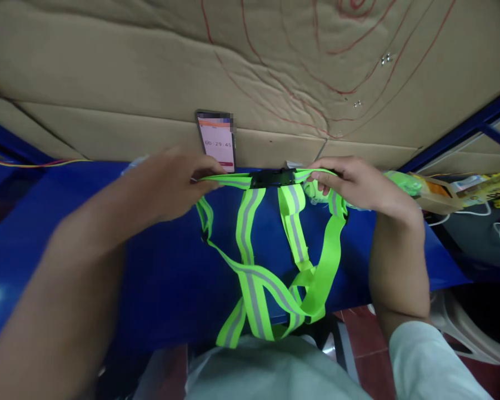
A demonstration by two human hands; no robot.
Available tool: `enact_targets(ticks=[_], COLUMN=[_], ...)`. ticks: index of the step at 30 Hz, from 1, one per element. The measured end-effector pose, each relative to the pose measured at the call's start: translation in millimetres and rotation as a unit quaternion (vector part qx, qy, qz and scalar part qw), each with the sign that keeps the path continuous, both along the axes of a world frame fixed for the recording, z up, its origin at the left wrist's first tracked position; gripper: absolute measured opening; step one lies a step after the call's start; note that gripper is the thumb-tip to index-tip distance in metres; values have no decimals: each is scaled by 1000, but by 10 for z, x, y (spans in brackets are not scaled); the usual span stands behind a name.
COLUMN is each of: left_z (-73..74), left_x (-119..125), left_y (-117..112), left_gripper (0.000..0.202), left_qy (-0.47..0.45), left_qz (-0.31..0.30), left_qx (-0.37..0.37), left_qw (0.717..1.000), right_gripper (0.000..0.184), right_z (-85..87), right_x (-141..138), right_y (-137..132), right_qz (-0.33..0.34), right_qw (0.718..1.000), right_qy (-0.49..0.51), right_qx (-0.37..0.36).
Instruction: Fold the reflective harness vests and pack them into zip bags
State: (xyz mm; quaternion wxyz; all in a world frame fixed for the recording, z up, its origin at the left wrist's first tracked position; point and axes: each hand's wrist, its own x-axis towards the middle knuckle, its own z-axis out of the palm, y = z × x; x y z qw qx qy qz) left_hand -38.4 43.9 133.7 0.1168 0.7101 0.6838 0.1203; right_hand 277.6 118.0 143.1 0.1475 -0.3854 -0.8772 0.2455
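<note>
A neon green reflective harness (pixel 252 300) with grey stripes is stretched between my two hands above the blue table. Its belt runs level at the top, joined in the middle by a black buckle (pixel 273 178). My left hand (pixel 170 180) is closed on the belt to the left of the buckle. On the other side, my right hand (pixel 350 178) pinches the belt between thumb and fingers. The shoulder straps hang down in loops toward my lap, some crossing each other and reaching past the table's near edge.
A phone (pixel 217 141) showing a timer leans on the cardboard wall (pixel 141 72) behind the blue table (pixel 166 278). More bright green material (pixel 316 191) in clear plastic lies behind my right hand. An open cardboard box (pixel 439 194) and white cables (pixel 475 210) are farther right.
</note>
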Motion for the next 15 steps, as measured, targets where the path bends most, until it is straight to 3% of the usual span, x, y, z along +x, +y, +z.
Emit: enact_targets(ticks=[3,7,10,15], left_z=[107,259,297,291], left_x=[-91,-189,-317,-487], left_y=[-132,-377,-515,-633], left_gripper=[28,39,48,47], left_qy=[19,12,29,23], left_qz=[37,76,60,3], left_qx=[-48,-87,-71,-63], left_qw=[998,993,995,998], right_gripper=[45,57,62,54], right_z=[95,147,167,285], right_x=[151,315,356,339], right_y=[-9,-33,-79,-199], right_qz=[28,48,43,52], right_qw=[998,990,990,987], right_qy=[-9,-12,-13,-23], right_qx=[-47,-129,-135,-153])
